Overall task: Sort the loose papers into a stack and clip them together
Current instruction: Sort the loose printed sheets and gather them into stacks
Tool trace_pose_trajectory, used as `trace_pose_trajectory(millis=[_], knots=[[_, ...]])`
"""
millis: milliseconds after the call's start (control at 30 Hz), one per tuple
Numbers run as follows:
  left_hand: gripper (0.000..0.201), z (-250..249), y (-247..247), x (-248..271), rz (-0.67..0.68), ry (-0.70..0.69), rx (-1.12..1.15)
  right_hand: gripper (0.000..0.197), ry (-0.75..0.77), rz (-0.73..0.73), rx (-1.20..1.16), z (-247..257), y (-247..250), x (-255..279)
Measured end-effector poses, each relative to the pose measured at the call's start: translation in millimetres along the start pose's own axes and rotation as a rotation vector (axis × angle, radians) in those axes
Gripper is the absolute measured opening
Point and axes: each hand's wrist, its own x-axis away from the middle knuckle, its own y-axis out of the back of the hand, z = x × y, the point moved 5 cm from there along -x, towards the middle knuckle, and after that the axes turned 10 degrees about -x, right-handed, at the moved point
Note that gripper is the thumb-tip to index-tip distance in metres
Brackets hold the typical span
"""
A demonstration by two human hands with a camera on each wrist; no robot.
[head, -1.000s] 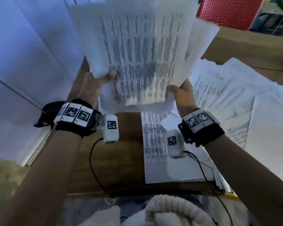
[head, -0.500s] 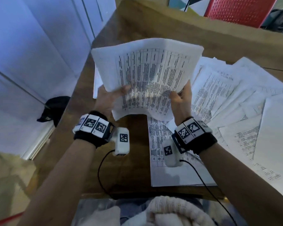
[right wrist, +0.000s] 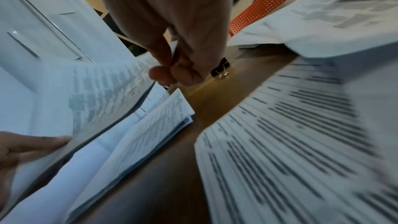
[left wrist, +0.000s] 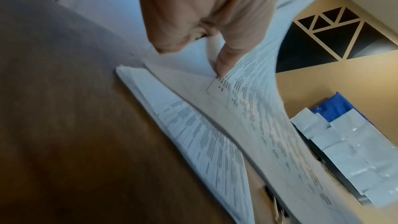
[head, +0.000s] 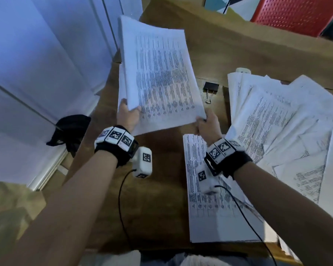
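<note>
Nearest, a printed sheet point(head: 215, 198) lies flat on the wooden table point(head: 161, 189). Above it, the left hand point(head: 128, 117) and right hand point(head: 208, 125) pinch the paper stack's point(head: 160, 77) near corners. Beyond sit a black binder clip point(head: 210, 87), scattered papers point(head: 277, 116), then a red chair point(head: 294, 14).

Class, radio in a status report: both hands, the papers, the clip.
Left hand and right hand grip the paper stack above the table. Binder clip lies unused beside it. Loose papers still unsorted, right.
</note>
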Motion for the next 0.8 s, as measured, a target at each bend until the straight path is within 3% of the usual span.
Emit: trace_pose_trajectory(millis=[100, 200, 333, 400, 433, 500, 567, 800], knots=[[0.023, -8, 16, -28, -0.053, 0.034, -0.117, 0.013, -0.032, -0.004, 0.033, 14, -17, -23], [0.038, -11, 19, -47, -0.005, 0.026, -0.220, 0.013, -0.126, -0.017, 0.094, 16, -33, -38], [0.042, -9, 14, -61, 0.049, -0.023, -0.344, 0.004, -0.160, 0.021, 0.321, 1, -45, -49], [0.045, -5, 11, -65, 0.049, -0.014, -0.396, 0.018, -0.184, 0.018, 0.425, -5, -45, -48], [0.048, -2, 10, -65, 0.046, 0.015, -0.425, 0.034, -0.201, 0.014, 0.477, -8, -46, -48], [0.055, 8, 8, -61, 0.066, 0.167, -0.529, 0.056, -0.227, 0.041, 0.575, -6, -47, -45], [0.057, 19, 4, -53, 0.120, 0.279, -0.641, 0.058, -0.228, 0.117, 0.612, -4, -55, -43], [0.061, 20, -9, -37, 0.120, 0.291, -0.647, 0.045, -0.235, 0.200, 0.568, -1, -52, -46]])
